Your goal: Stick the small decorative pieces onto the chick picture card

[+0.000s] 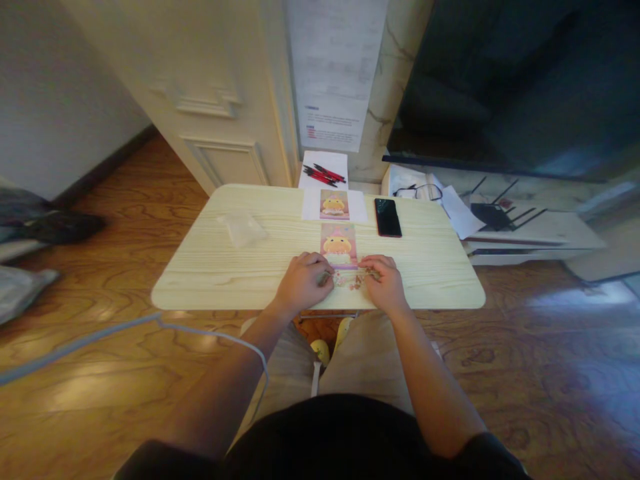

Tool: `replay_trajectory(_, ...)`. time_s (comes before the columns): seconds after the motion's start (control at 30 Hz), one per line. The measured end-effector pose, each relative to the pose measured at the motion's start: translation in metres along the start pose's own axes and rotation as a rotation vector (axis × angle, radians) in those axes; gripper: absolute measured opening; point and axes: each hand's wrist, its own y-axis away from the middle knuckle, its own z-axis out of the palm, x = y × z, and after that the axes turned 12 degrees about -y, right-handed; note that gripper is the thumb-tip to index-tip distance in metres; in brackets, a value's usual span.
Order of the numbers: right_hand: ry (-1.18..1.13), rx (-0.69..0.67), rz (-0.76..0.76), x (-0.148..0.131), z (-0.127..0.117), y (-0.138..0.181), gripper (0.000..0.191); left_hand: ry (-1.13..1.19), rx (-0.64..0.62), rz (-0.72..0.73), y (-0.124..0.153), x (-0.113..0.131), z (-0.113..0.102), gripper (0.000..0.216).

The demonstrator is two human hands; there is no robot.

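From the head camera, a person sits at a pale wooden table with both hands at its near edge. The left hand is curled, its fingertips drawn together over some small pieces. The right hand is curled the same way just to the right, its fingertips on the same scatter. The pieces are too small to show whether either hand actually pinches one.

The pieces lie between the two hands, touching the near end of a picture card with a yellow cartoon figure. A second, similar card lies on white paper farther off.

A black phone lies to the right of that far card, a clear plastic bag well to the left, and red pens beyond the far edge.

To my eye, this fiddly work goes best with the wrists resting on the table. It also helps to handle one piece at a time and keep the rest back from the near edge, where a nudge could tip them onto the floor.
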Motion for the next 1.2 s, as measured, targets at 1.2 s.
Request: replay_trajectory(1.2, 0.408, -0.245, 0.063, -0.023, -0.02, 0.009, 0.01, -0.067, -0.138, 0.433, 0.01, 0.021, -0.018, 0.039)
